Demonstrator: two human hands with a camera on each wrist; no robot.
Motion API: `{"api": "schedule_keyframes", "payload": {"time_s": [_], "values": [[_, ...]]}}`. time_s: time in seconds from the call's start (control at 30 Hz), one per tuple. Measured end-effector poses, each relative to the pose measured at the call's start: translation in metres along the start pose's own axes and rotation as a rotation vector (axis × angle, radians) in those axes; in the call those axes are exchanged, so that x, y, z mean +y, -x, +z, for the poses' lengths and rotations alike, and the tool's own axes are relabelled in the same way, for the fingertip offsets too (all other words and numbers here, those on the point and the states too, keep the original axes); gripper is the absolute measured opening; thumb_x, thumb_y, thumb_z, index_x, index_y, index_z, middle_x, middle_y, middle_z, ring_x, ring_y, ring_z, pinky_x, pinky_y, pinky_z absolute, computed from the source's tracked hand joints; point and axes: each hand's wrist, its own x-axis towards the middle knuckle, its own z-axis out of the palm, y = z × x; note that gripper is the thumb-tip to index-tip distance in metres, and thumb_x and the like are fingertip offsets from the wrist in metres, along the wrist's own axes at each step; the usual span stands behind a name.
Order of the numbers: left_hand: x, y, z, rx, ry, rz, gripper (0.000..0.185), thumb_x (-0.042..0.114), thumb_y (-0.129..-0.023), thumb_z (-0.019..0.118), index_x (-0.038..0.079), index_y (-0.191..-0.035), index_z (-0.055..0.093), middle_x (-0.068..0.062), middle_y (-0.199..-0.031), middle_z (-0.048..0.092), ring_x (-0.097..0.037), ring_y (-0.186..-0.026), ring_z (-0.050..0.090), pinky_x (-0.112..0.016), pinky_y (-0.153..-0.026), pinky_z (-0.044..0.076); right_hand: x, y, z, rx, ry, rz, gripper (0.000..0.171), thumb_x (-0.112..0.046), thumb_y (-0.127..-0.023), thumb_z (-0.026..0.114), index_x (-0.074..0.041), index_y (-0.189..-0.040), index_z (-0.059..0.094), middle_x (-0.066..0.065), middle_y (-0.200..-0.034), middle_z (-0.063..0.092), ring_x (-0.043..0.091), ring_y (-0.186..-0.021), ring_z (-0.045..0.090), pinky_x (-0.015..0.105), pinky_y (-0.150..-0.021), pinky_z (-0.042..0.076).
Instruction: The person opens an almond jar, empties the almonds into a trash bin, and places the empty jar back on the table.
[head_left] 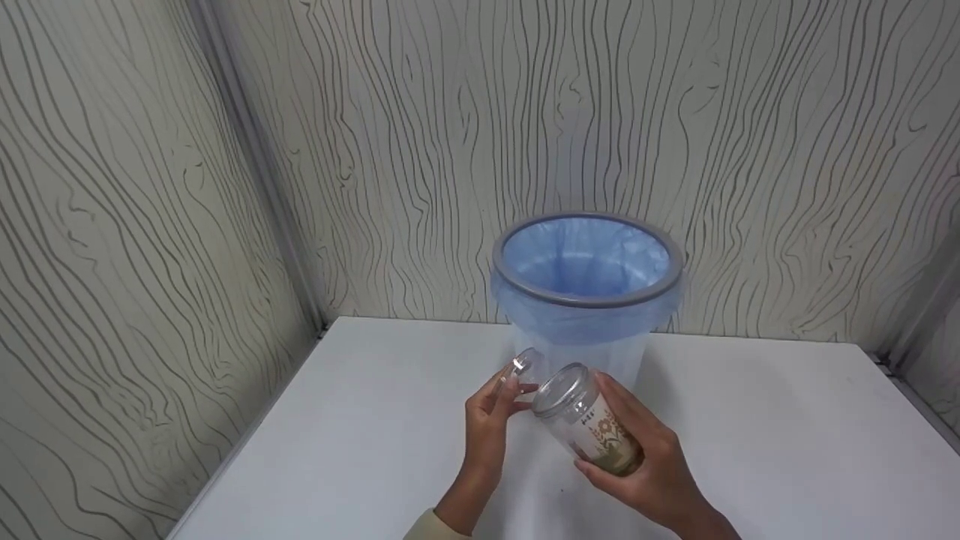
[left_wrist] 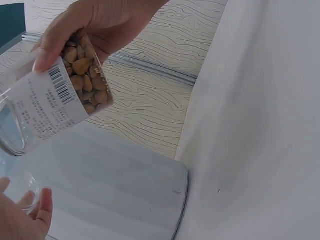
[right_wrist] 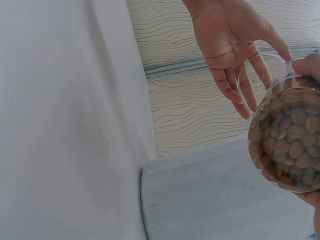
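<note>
Jar (head_left: 581,424), clear-walled and uncovered, is located above the bench, in front of the bin, held tilted with its mouth turned up and towards my left side. Contents: brown almonds (right_wrist: 297,142), gathered at the base end and visible through the bottom. On the wall of the jar I note a white label (left_wrist: 42,107) with a barcode (left_wrist: 61,85) and small print, too fine for me to read; the head view shows a floral print also.

My right grip (head_left: 654,466) is curled round the body of the jar, thumb on one side and fingers on the other, spread to the jar's width. My left grip (head_left: 486,429) is nearly closed, thumb and fingers pinching a thin clear lid (head_left: 527,363) at its edge. The lid is off the jar and stands on edge just beside the mouth.

Beyond both stands a pale bin (head_left: 585,360), upright on the white bench (head_left: 375,420), fitted with a blue liner (head_left: 581,321) folded over its rim and a grey ring (head_left: 589,301). Line-patterned wall panels (head_left: 450,150) rise behind.
</note>
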Motion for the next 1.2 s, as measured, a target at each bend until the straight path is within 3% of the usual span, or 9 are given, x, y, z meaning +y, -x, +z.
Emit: {"api": "schedule_keyframes", "payload": {"time_s": [0.3, 0.57, 0.87, 1.2], "values": [[-0.0014, -0.0010, 0.0014, 0.009, -0.012, -0.018, 0.041, 0.030, -0.106, 0.051, 0.003, -0.134, 0.063, -0.009, -0.124, 0.070, -0.022, -0.109, 0.069, -0.041, -0.092, 0.056, 0.0008, 0.0002, 0.0001, 0.004, 0.018, -0.014, 0.110, -0.010, -0.057, 0.099, 0.001, -0.151, 0.043, 0.016, -0.153, 0.048, 0.012, -0.137, 0.049, 0.015, -0.105, 0.041], [-0.0016, -0.0007, 0.0032, 0.014, -0.030, -0.037, 0.040, 0.031, -0.106, 0.052, 0.004, -0.132, 0.065, -0.007, -0.122, 0.070, -0.021, -0.108, 0.068, -0.035, -0.089, 0.057, 0.0023, 0.0000, 0.0003, 0.010, 0.020, -0.020, 0.110, -0.009, -0.056, 0.099, 0.002, -0.151, 0.044, 0.017, -0.152, 0.049, 0.011, -0.136, 0.050, 0.015, -0.104, 0.042], [-0.0008, 0.0007, 0.0030, -0.023, 0.000, -0.070, 0.039, 0.033, -0.107, 0.050, 0.009, -0.133, 0.066, -0.007, -0.130, 0.068, -0.024, -0.110, 0.067, -0.035, -0.090, 0.056, 0.0013, 0.0004, 0.0009, 0.008, 0.022, -0.015, 0.111, -0.009, -0.056, 0.100, 0.001, -0.151, 0.044, 0.016, -0.152, 0.049, 0.011, -0.137, 0.049, 0.016, -0.105, 0.041], [0.0005, -0.0015, 0.0016, -0.056, 0.071, -0.152, 0.048, 0.041, -0.108, 0.045, 0.008, -0.140, 0.060, -0.009, -0.137, 0.064, -0.028, -0.118, 0.065, -0.037, -0.091, 0.056, 0.0015, 0.0004, 0.0009, 0.008, 0.017, -0.017, 0.110, -0.008, -0.056, 0.099, 0.002, -0.151, 0.044, 0.017, -0.152, 0.049, 0.011, -0.136, 0.050, 0.014, -0.104, 0.041]]}}
